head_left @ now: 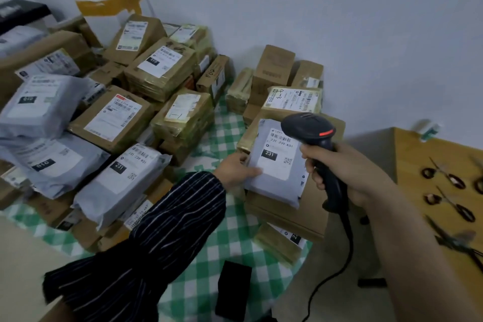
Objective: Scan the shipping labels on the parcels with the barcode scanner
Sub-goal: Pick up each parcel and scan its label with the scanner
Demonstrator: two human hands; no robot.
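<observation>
Where the scanner points: the head of the black barcode scanner [308, 128] hangs over the upper right corner of the grey mailer [282, 185], tilted down toward it; a red-orange strip shows on the head.
Right hand [339, 170]: clenched round the scanner's handle, fingers wrapped over the front, with the bare forearm coming in from the lower right.
Left hand [236, 168]: grasping the left edge of the grey mailer, thumb lying on top at the lower left corner of the shipping label [277, 157]; the sleeve is dark with thin stripes.
Grey mailer: lies flat, label up, on top of the right stack [285, 214] of brown cardboard parcels on the desk.
Shipping label: white, reading "231 239 K01" under a barcode, with a black box marked 231 and a QR code.
Left pile [117, 112]: brown boxes and more grey mailers heaped together, most with labels facing up; the nearest mailer carries the same 231 marking.
Desk [224, 230]: covered with a green and white check cloth that shows between the two groups of parcels.
Cable [345, 256]: black, running from the foot of the scanner's handle downward.
Black object [234, 290]: flat, on the cloth near the front edge; I cannot tell what it is.
Scissors [449, 178]: several pairs on a wooden surface at the far right, well apart from the parcels.
</observation>
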